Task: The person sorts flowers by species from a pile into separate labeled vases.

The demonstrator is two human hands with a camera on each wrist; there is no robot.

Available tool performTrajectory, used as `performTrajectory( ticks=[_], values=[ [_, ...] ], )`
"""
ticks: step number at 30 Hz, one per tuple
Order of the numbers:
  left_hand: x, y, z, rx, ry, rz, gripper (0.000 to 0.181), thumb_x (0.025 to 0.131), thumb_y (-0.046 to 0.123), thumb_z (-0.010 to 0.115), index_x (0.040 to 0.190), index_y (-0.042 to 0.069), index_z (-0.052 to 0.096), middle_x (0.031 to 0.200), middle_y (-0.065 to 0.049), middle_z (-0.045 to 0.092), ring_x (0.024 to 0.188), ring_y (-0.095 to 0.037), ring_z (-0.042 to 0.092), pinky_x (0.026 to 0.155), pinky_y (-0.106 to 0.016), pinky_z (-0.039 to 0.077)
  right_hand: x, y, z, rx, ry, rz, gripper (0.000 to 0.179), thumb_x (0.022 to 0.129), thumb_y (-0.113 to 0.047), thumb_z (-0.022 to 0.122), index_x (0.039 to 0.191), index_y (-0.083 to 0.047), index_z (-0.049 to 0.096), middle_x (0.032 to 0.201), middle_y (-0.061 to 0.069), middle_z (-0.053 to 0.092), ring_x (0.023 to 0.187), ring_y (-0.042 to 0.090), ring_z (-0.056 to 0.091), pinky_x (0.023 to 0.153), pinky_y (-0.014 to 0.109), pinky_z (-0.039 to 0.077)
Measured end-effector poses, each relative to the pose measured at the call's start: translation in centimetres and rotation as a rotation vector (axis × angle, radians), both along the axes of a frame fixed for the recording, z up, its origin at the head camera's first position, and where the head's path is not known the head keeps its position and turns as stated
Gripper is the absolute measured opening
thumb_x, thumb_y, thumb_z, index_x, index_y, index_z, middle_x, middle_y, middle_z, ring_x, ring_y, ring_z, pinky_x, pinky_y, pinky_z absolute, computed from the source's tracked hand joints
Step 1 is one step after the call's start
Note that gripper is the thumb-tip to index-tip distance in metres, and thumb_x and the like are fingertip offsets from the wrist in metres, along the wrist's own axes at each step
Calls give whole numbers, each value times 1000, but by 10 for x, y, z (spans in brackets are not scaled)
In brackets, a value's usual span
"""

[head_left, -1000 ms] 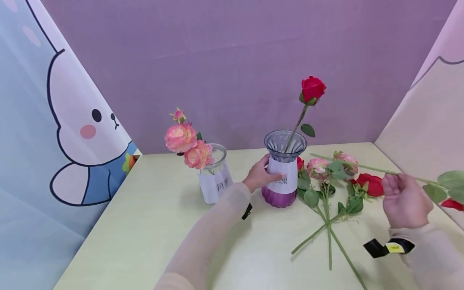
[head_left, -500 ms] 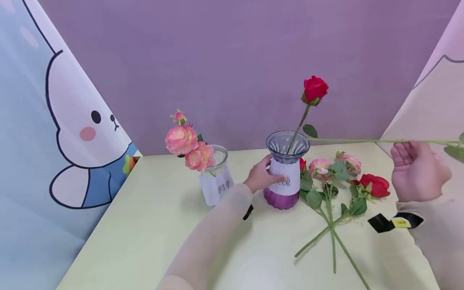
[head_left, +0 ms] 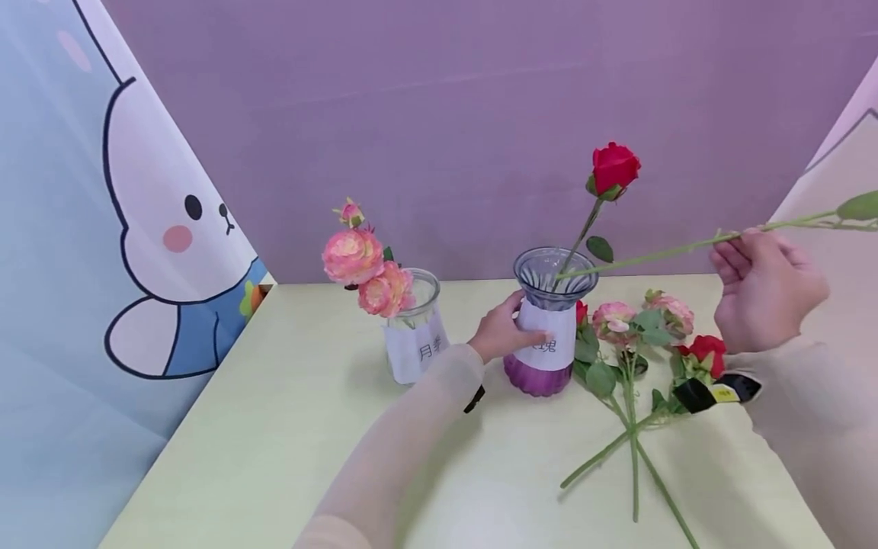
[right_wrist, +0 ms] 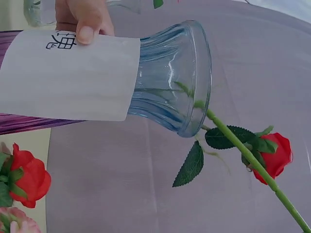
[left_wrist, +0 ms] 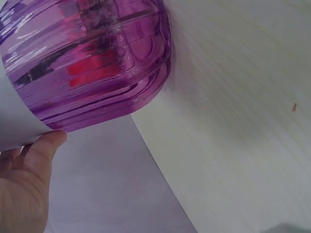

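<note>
Right of centre, your left hand (head_left: 504,332) grips a purple-based glass vase (head_left: 559,326) holding a red rose (head_left: 615,168). At far right, your right hand (head_left: 770,291) pinches a green stem (head_left: 658,254) — its tip at the vase's mouth. Pink flowers (head_left: 353,257) lean in a second vase (head_left: 411,352), mid-frame.

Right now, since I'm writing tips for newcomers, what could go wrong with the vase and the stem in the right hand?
The stem in the right hand slants shallowly at the vase's mouth, so its tip might catch the rim.

Sideways pressure there could tip the vase, though the left hand grips it.

The standing rose's leaf appears close above that stem in the head view; the two might snag.
</note>
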State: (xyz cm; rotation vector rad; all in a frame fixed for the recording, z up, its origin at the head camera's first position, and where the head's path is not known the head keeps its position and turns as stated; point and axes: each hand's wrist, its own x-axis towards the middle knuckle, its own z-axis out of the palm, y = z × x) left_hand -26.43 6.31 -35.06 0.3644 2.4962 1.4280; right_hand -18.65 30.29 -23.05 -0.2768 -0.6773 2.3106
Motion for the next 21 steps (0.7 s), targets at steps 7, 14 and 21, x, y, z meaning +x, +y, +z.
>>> performTrajectory(
  ticks=[7,14,21],
  values=[
    [3,5,-3,8,-21,-29,88,77,30,82,150,27,32,144,-3,48,126,-27,50,99,-45,45,1,-8,3,31,12,52,9,79,16,66,85,13,60,66,18,62,52,26,64,51,34,57],
    [-3,-5,0,21,1,-3,87,77,26,81,149,26,32,142,-5,49,125,-28,51,99,-47,45,-9,-33,5,138,-4,91,7,80,13,67,84,10,62,68,16,65,55,23,65,56,31,58],
    [-7,-3,1,11,0,-36,89,76,31,82,150,26,32,144,-4,47,125,-28,51,99,-45,45,1,-55,1,283,-11,71,2,79,9,70,81,8,69,72,14,67,58,20,66,60,28,58]
  ],
)
